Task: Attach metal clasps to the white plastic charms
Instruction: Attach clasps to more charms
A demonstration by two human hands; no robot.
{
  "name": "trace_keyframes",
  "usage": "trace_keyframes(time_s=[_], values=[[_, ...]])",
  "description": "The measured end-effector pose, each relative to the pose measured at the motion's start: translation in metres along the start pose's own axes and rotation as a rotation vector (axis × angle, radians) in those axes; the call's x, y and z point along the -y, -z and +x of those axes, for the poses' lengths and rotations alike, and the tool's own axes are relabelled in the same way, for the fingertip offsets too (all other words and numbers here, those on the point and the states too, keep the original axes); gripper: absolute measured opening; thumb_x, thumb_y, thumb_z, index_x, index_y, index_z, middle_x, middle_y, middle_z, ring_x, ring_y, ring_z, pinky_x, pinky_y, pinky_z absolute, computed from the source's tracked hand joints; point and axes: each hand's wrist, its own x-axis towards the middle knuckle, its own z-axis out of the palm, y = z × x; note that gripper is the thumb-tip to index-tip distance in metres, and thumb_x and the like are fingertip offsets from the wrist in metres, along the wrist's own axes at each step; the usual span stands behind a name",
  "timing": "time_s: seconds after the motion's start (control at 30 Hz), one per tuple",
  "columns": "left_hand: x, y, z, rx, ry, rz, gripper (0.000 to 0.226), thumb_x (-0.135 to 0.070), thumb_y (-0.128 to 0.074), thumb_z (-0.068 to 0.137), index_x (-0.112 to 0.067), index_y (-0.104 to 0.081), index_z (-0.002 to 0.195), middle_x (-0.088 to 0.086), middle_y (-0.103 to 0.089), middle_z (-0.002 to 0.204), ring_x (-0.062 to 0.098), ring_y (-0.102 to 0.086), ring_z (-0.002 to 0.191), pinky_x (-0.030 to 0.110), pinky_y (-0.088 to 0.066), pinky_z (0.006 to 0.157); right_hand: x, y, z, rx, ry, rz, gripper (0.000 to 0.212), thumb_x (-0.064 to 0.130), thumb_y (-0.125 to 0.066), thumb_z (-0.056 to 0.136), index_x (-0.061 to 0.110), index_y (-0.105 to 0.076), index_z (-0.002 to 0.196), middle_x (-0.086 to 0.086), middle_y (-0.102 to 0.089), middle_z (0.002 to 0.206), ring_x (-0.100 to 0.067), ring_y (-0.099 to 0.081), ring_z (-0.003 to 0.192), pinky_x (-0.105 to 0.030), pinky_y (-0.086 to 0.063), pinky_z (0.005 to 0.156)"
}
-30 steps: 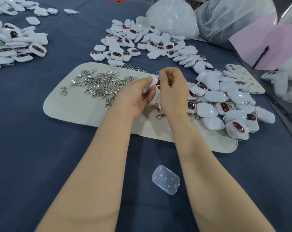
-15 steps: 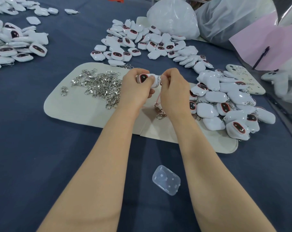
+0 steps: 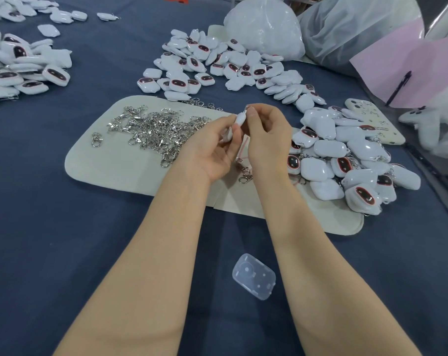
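The loose clasps (image 3: 156, 132) lay heaped on the cream mat (image 3: 102, 165) at the left of the worktop (image 3: 50, 227), within easy reach. Just right of them the left hand (image 3: 212, 152) was raised off the mat with its palm turned inward. Its grip was closed on a white charm (image 3: 240, 118), held edge-on between thumb and fingertips. At the charm's top end the right hand (image 3: 267, 134) had a narrow grip, thumb and forefinger pinched on a speck of silver that was likely the clasp (image 3: 247, 107). Its other fingers curled loosely. Both forearms ran in from the near edge and met over the mat. The step seemed to be hooking the ring through the charm's loop. It would go best with the left hand steadying the charm while only the right fingertips worked the metal, close to the eyelet so it could not slip. Finished charms (image 3: 346, 160) lay piled at the right.
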Motion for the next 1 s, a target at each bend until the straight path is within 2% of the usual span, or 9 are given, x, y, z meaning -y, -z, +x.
trace_keyframes(time_s=[0.13, 0.27, 0.43, 0.53, 0.63, 0.73, 0.8, 0.87, 1.0], values=[[-0.001, 0.000, -0.001, 0.000, 0.020, -0.016, 0.021, -0.009, -0.059, 0.091, -0.001, -0.057, 0.109, 0.006, -0.058, 0.079, 0.002, -0.055, 0.043, 0.011, -0.047, 0.042, 0.002, 0.000, -0.002, -0.020, 0.102, -0.112, 0.011, 0.006, -0.055, 0.092, 0.011, -0.064, 0.091, 0.010, -0.061, 0.076, 0.006, -0.056, 0.063, -0.007, -0.042, 0.063], [-0.002, 0.001, 0.001, -0.042, -0.063, 0.068, 0.005, -0.006, -0.057, 0.091, -0.003, -0.055, 0.095, 0.012, -0.057, 0.092, 0.001, -0.051, 0.037, 0.010, -0.045, 0.041, 0.002, 0.008, 0.000, 0.067, 0.217, -0.328, 0.012, 0.009, -0.055, 0.093, 0.009, -0.067, 0.095, 0.004, -0.065, 0.087, -0.010, -0.060, 0.082, -0.015, -0.045, 0.075], [-0.004, 0.000, 0.001, -0.135, -0.339, 0.354, 0.010, -0.003, -0.058, 0.089, -0.008, -0.057, 0.081, 0.004, -0.059, 0.061, 0.002, -0.050, 0.037, 0.013, -0.043, 0.041, 0.002, 0.013, 0.003, 0.154, 0.263, -0.442, 0.012, 0.007, -0.054, 0.092, 0.008, -0.066, 0.094, -0.001, -0.065, 0.088, -0.014, -0.059, 0.085, -0.019, -0.044, 0.078], [-0.004, 0.002, 0.001, -0.175, -0.498, 0.617, 0.007, -0.005, -0.058, 0.090, -0.013, -0.059, 0.090, 0.004, -0.060, 0.073, 0.002, -0.053, 0.041, 0.014, -0.044, 0.044, 0.000, 0.015, 0.005, 0.203, 0.298, -0.530, 0.013, 0.007, -0.053, 0.092, 0.007, -0.066, 0.091, -0.003, -0.064, 0.088, -0.014, -0.055, 0.082, -0.014, -0.038, 0.071], [-0.002, 0.005, 0.002, -0.210, -0.599, 0.826, 0.014, -0.008, -0.058, 0.089, -0.013, -0.058, 0.103, 0.003, -0.059, 0.082, 0.000, -0.055, 0.040, 0.014, -0.044, 0.044, -0.003, 0.017, 0.007, 0.262, 0.284, -0.605, 0.014, 0.009, -0.051, 0.093, 0.007, -0.066, 0.093, -0.001, -0.061, 0.087, -0.015, -0.054, 0.084, -0.018, -0.037, 0.072], [-0.002, 0.004, 0.002, -0.187, -0.534, 0.653, 0.011, -0.008, -0.057, 0.090, -0.014, -0.058, 0.100, 0.003, -0.060, 0.078, 0.001, -0.054, 0.043, 0.014, -0.045, 0.045, -0.002, 0.014, 0.006, 0.255, 0.229, -0.501, 0.014, 0.009, -0.053, 0.093, 0.009, -0.065, 0.100, 0.000, -0.064, 0.095, -0.014, -0.058, 0.090, -0.021, -0.045, 0.082], [-0.005, 0.002, 0.001, -0.137, -0.411, 0.404, 0.005, -0.007, -0.058, 0.091, -0.012, -0.058, 0.093, 0.000, -0.060, 0.063, 0.002, -0.053, 0.043, 0.014, -0.045, 0.044, -0.001, 0.010, 0.003, 0.252, 0.163, -0.381, 0.011, 0.007, -0.054, 0.092, 0.012, -0.062, 0.100, 0.002, -0.064, 0.095, -0.013, -0.060, 0.090, -0.021, -0.048, 0.084], [-0.006, 0.002, 0.002, -0.082, -0.312, 0.258, 0.007, -0.007, -0.057, 0.091, -0.008, -0.057, 0.084, -0.004, -0.053, 0.047, 0.001, -0.050, 0.041, 0.012, -0.044, 0.042, -0.001, 0.007, 0.001, 0.232, 0.120, -0.275, 0.010, 0.006, -0.055, 0.092, 0.014, -0.058, 0.095, 0.001, -0.064, 0.092, -0.018, -0.063, 0.091, -0.030, -0.050, 0.089], [-0.008, 0.004, 0.003, -0.025, -0.167, 0.091, 0.010, -0.010, -0.055, 0.093, -0.004, -0.055, 0.085, 0.003, -0.047, 0.070, 0.001, -0.050, 0.039, 0.009, -0.044, 0.041, 0.001, 0.003, -0.001, 0.176, 0.105, -0.168, 0.009, 0.007, -0.056, 0.091, 0.016, -0.057, 0.091, -0.004, -0.066, 0.090, -0.023, -0.064, 0.090, -0.043, -0.050, 0.089]])
